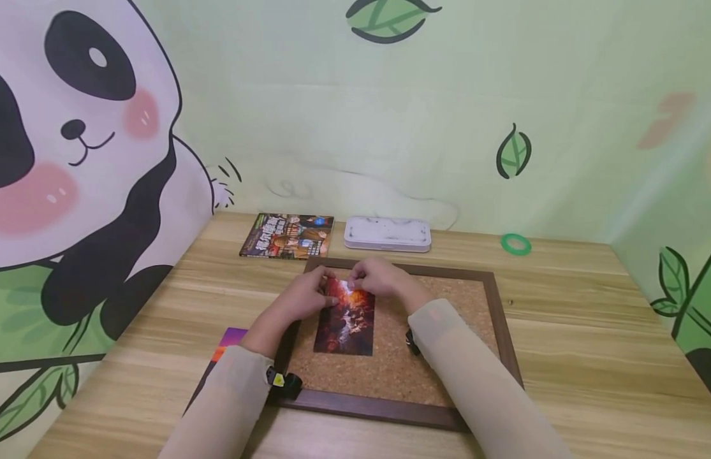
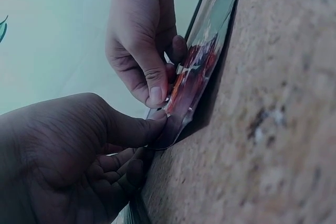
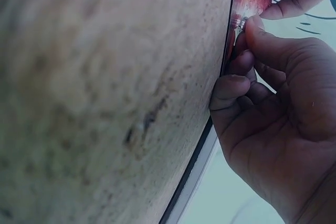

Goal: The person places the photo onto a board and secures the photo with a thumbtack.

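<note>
A glossy picture card (image 1: pixel 348 325) with a red and orange scene lies on the left part of a cork board (image 1: pixel 407 376) with a dark brown frame. At the card's upper left edge, my left hand (image 1: pixel 300 295) grips it with the thumb (image 2: pixel 152 123) on its face. My right hand (image 1: pixel 384 278) is at the card's top edge, thumb and forefinger pinching a small shiny thing (image 3: pixel 241 23) against it. Fingertips hide most of that thing, so I cannot tell its kind. The right hand's other fingers are curled close to the cork.
Behind the board lie a comic-style book (image 1: pixel 289 236) and a white tin case (image 1: pixel 388 234). A green tape ring (image 1: pixel 516 244) sits at the back right. One small metallic bit (image 1: pixel 510 302) lies right of the frame. A purple and orange sheet (image 1: pixel 231 338) shows by the left sleeve.
</note>
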Demonstrator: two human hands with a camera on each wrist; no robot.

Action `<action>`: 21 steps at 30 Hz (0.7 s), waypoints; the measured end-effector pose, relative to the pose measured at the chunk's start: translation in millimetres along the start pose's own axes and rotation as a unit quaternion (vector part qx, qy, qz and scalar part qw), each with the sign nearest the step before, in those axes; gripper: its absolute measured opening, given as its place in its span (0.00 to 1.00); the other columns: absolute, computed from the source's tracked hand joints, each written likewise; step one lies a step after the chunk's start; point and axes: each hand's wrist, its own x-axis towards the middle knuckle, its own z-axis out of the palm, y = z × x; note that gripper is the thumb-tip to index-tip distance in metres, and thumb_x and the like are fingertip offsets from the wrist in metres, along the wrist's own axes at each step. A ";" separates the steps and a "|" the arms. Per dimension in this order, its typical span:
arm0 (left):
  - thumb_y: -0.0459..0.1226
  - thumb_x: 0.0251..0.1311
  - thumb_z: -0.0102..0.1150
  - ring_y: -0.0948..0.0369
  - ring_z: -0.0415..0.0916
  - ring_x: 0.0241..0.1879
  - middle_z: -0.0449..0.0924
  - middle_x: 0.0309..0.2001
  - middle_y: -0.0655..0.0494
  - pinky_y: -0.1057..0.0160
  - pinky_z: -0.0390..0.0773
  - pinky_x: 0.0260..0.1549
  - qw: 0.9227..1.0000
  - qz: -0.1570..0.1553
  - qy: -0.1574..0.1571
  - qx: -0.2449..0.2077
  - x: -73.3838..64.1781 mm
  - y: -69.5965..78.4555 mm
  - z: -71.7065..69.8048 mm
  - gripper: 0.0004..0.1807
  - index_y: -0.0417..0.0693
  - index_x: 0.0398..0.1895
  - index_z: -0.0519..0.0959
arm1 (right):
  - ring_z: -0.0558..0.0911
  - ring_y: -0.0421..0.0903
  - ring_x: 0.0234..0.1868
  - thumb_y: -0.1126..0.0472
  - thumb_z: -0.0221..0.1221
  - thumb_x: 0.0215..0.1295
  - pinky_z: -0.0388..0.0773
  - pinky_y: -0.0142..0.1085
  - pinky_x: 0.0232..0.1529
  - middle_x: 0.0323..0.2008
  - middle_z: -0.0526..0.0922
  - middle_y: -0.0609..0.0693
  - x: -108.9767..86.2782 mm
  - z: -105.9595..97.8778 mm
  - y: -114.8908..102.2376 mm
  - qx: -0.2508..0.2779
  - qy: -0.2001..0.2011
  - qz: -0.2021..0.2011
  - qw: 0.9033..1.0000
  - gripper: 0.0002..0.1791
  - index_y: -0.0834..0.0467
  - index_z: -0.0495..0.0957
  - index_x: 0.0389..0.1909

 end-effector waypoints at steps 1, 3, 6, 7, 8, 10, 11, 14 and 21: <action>0.35 0.59 0.70 0.55 0.78 0.36 0.81 0.38 0.48 0.55 0.78 0.38 1.000 0.001 0.000 0.000 0.0 -0.3 0.3 0.24 0.39 0.57 0.74 | 0.77 0.43 0.35 0.61 0.60 0.72 0.73 0.34 0.39 0.33 0.83 0.48 0.1 0.1 0.1 -0.001 0.000 0.000 1.000 0.07 0.58 0.85 0.41; 0.35 0.59 0.70 0.55 0.78 0.36 0.81 0.38 0.48 0.55 0.78 0.38 1.000 0.001 0.000 0.000 0.3 -0.6 0.2 0.24 0.39 0.57 0.73 | 0.78 0.43 0.36 0.62 0.60 0.71 0.73 0.35 0.41 0.34 0.83 0.48 0.1 0.1 0.3 0.003 0.003 0.002 1.000 0.07 0.58 0.85 0.41; 0.35 0.60 0.70 0.55 0.78 0.37 0.81 0.38 0.48 0.55 0.78 0.38 1.000 -0.002 -0.003 0.000 0.8 -0.7 -0.1 0.24 0.39 0.57 0.73 | 0.78 0.44 0.38 0.62 0.60 0.70 0.74 0.36 0.43 0.34 0.84 0.48 1.0 0.0 0.8 0.007 0.009 0.004 1.000 0.06 0.58 0.85 0.40; 0.35 0.60 0.70 0.55 0.78 0.37 0.81 0.39 0.48 0.55 0.78 0.38 1.000 -0.002 -0.004 0.001 1.0 -0.8 -0.4 0.24 0.39 0.57 0.73 | 0.79 0.44 0.38 0.62 0.61 0.70 0.74 0.36 0.44 0.35 0.84 0.48 1.1 0.0 0.8 0.010 0.011 0.006 1.000 0.06 0.58 0.85 0.40; 0.35 0.60 0.70 0.55 0.78 0.37 0.81 0.39 0.48 0.55 0.78 0.39 1.000 -0.003 -0.005 0.002 1.3 -0.8 -0.7 0.24 0.39 0.57 0.73 | 0.79 0.44 0.38 0.62 0.61 0.69 0.75 0.37 0.44 0.35 0.84 0.49 1.3 0.1 0.8 0.013 0.013 0.007 1.000 0.06 0.59 0.85 0.40; 0.35 0.60 0.70 0.55 0.78 0.37 0.81 0.39 0.48 0.55 0.78 0.39 1.000 -0.006 -0.006 0.003 1.7 -1.1 -0.9 0.24 0.39 0.57 0.73 | 0.79 0.44 0.38 0.62 0.61 0.69 0.74 0.36 0.43 0.35 0.84 0.49 1.9 0.3 1.1 0.015 0.015 0.009 1.000 0.06 0.59 0.85 0.40; 0.35 0.60 0.70 0.55 0.78 0.37 0.81 0.39 0.48 0.55 0.78 0.39 1.000 -0.006 -0.006 0.004 1.8 -1.4 -0.7 0.24 0.39 0.57 0.73 | 0.78 0.44 0.38 0.62 0.62 0.69 0.74 0.36 0.43 0.35 0.84 0.49 1.5 0.1 0.5 0.017 0.016 0.012 1.000 0.06 0.59 0.85 0.40; 0.36 0.60 0.70 0.55 0.78 0.38 0.81 0.39 0.48 0.55 0.79 0.39 1.000 -0.006 -0.006 0.007 2.4 -2.3 -0.2 0.25 0.39 0.57 0.73 | 0.78 0.45 0.38 0.61 0.62 0.69 0.74 0.36 0.42 0.35 0.84 0.49 0.6 -0.3 -0.7 0.026 0.020 0.020 0.999 0.06 0.59 0.84 0.40; 0.36 0.60 0.70 0.55 0.77 0.38 0.80 0.41 0.48 0.55 0.78 0.40 1.000 0.005 -0.002 0.014 3.3 -3.6 1.5 0.25 0.39 0.59 0.74 | 0.78 0.44 0.36 0.58 0.64 0.68 0.74 0.36 0.40 0.34 0.83 0.50 0.1 -0.2 -2.0 0.041 0.035 0.033 0.998 0.07 0.59 0.83 0.38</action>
